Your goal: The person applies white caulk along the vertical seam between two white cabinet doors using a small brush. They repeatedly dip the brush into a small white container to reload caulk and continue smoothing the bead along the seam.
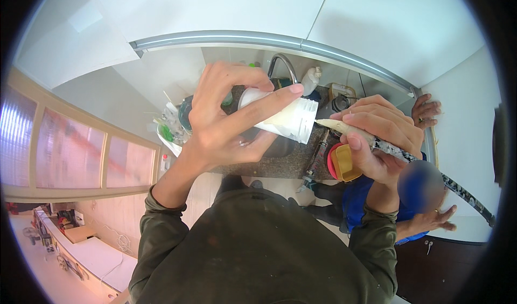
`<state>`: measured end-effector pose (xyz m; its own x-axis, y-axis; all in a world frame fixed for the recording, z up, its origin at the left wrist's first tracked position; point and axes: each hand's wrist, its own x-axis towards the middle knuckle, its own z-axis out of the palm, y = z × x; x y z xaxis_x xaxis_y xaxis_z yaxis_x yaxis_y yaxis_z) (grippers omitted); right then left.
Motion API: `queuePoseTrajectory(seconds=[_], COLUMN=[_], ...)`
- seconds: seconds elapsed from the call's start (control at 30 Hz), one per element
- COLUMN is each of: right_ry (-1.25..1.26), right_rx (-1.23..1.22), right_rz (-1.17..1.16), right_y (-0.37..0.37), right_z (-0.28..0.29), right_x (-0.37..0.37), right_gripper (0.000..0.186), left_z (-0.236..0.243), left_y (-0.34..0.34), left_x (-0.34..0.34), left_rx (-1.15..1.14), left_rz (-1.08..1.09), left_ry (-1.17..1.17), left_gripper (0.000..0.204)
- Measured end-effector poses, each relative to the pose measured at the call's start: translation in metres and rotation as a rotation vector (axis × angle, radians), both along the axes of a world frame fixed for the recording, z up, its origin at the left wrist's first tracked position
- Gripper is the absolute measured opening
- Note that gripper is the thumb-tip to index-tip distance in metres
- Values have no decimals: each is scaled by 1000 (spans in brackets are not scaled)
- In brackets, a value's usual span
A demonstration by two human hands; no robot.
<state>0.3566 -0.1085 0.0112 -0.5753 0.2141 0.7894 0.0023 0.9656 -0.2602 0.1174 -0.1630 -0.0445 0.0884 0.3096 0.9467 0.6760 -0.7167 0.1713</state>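
My left hand (221,121) grips a white plastic jar (291,121) tilted on its side above the sink, its threaded mouth facing right and pale material visible in it. My right hand (385,131) is closed around a tool with a pale, coated, tapered end (331,124) and a long black-and-white speckled length (458,185) trailing to the lower right. The pale tip is at the jar's mouth; whether they touch I cannot tell. Behind the jar rises a curved steel faucet (283,60). Below on the dark counter (269,169) lie a sealant tube (315,161) and a yellow container (344,164).
A co-worker in blue (355,201) is at my right, one hand (425,110) by the cabinet, another (439,218) lower down. White wall cabinets (226,7) overhang the counter. A glazed wooden partition (70,147) is at left, bottles (309,80) and cluttered items (167,126) around the sink.
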Motion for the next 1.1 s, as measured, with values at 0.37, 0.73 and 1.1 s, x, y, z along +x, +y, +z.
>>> queuePoseTrajectory(seconds=[0.37, 0.73, 1.1], right_ry=[-7, 6, 190], right_rx=[-38, -53, -277], right_rz=[-6, 13, 187], right_y=[0, 5, 20], right_z=[0, -5, -22], right_x=[3, 2, 10], right_gripper=[19, 19, 17], left_z=[1, 3, -4], left_y=[3, 5, 16], left_x=[2, 1, 1], left_rx=[17, 7, -18], left_rz=[7, 16, 28], left_ry=[-5, 16, 9], left_gripper=[58, 60, 60])
